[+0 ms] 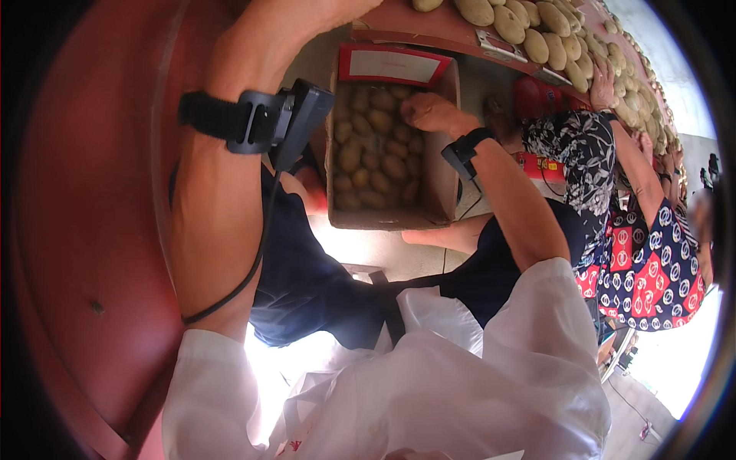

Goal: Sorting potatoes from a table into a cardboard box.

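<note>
A cardboard box (393,223) with a red-rimmed flap stands on the floor between the knees, its bottom covered with potatoes (379,167). Inside its upper right part is my right hand (432,113), with fingers curled beside the potatoes; whether it holds one cannot be told. My left forearm crosses the upper left of the view, and only the base of my left hand (351,7) shows at the top edge, its fingers cut off. Black straps with small devices are on both wrists. A heap of potatoes (555,49) lies on the tabletop beyond the box.
The red-brown table (414,23) edge with metal latches runs above the box. At the right, other people in patterned clothes reach to the heap; one person's hand (602,83) rests on it. A red container (535,98) stands under the table. A large red-brown surface (92,230) fills the left.
</note>
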Tool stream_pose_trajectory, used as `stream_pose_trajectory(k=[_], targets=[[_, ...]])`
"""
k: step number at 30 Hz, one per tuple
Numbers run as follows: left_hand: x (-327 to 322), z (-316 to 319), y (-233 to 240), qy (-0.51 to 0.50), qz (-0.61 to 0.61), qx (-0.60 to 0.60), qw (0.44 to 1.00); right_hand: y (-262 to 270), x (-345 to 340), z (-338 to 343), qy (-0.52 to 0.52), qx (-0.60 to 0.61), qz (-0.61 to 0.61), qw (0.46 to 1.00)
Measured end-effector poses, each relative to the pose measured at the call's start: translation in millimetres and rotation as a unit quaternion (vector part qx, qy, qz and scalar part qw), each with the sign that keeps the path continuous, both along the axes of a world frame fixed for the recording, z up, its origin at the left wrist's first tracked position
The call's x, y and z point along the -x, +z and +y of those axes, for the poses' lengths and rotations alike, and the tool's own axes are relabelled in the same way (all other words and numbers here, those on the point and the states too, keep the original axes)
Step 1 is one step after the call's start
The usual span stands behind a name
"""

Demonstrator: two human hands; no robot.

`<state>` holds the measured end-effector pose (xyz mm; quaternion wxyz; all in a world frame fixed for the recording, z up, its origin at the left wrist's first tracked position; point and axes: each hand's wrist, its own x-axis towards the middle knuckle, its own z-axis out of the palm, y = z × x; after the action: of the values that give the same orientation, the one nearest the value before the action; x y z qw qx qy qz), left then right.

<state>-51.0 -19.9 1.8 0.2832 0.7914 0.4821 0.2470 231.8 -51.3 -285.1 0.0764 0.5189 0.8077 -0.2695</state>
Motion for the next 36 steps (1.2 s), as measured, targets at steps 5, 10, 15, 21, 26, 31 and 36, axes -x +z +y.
stream_pose_trajectory(k=[5,10,15,21,26,31,36], targets=[[4,4,-5,-0.008,0.007,-0.007,1.0,-79,-5,15,-0.048,0.013,-0.066,0.997],[6,1,-7,-0.012,0.014,-0.003,1.0,-129,24,-12,0.04,0.074,-0.125,0.989],[9,-2,-4,-0.017,0.016,-0.004,1.0,-141,64,-72,-0.012,0.109,-0.119,0.987],[14,0,-7,-0.019,0.013,-0.015,1.0,-151,72,-94,-0.11,0.029,-0.099,0.989],[16,8,-17,-0.023,0.01,-0.05,0.998,-158,66,-102,0.017,-0.049,-0.182,0.982],[12,14,-21,-0.006,0.015,-0.054,0.998,-139,64,-108,-0.021,0.024,-0.174,0.984],[10,14,-20,0.006,-0.005,-0.014,1.0,-111,59,-101,-0.049,0.131,-0.192,0.971]])
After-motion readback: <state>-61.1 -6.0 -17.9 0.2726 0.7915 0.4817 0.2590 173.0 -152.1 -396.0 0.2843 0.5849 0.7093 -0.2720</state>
